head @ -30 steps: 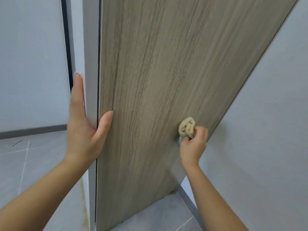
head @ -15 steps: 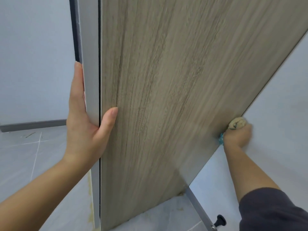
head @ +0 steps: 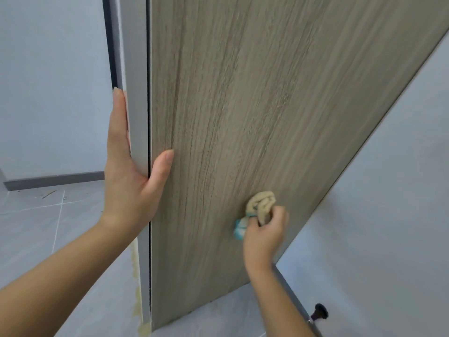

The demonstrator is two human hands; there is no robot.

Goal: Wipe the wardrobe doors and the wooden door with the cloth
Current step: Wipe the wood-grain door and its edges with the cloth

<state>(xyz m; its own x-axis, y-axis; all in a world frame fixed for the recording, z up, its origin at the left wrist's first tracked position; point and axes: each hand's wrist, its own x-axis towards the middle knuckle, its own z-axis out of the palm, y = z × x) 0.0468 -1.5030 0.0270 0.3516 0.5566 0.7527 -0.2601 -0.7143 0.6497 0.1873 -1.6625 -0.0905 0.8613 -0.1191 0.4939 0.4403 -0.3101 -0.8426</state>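
The wooden door, with pale grey-brown grain, stands open and fills the middle of the head view. My left hand holds its white free edge, with straight fingers on the far face and the thumb on the wood side. A bunched beige cloth with a teal patch is pressed against the lower door face. My right hand grips the cloth from below.
A light grey wall runs along the right, behind the door. A black door stopper sits at its base, by the grey skirting. Grey floor tiles spread to the left, bounded by a far wall with dark skirting.
My right hand swept the cloth right to the door's hinge-side edge, then back left and down onto the lower door face. My left hand kept its hold on the door edge.
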